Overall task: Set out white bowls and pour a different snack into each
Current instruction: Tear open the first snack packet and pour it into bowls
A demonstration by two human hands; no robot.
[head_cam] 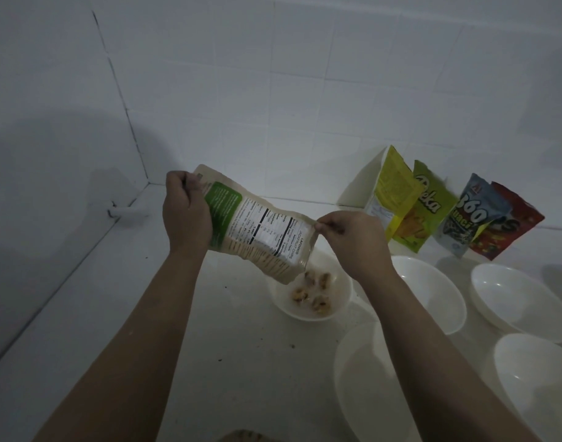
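A beige and green snack pouch (257,224) is tilted mouth-down over a small white bowl (343,298). My left hand (184,212) grips the pouch's upper end. At the pouch's open lower corner, my right hand (349,237) pinches the edge. Several yellowish chips (314,295) lie in that bowl, and the pouch hides part of its rim. Three more white bowls stand to the right with nothing in them: one behind my right arm (432,288), one at the far right (515,298), one at the lower right (534,384).
Unopened snack bags lean on the tiled back wall: yellow (391,193), green (428,208), blue-white (471,218), red (509,224). A white carton (365,183) stands behind them. A large white bowl (362,378) sits near the front under my right arm. The counter meets a wall corner on the left.
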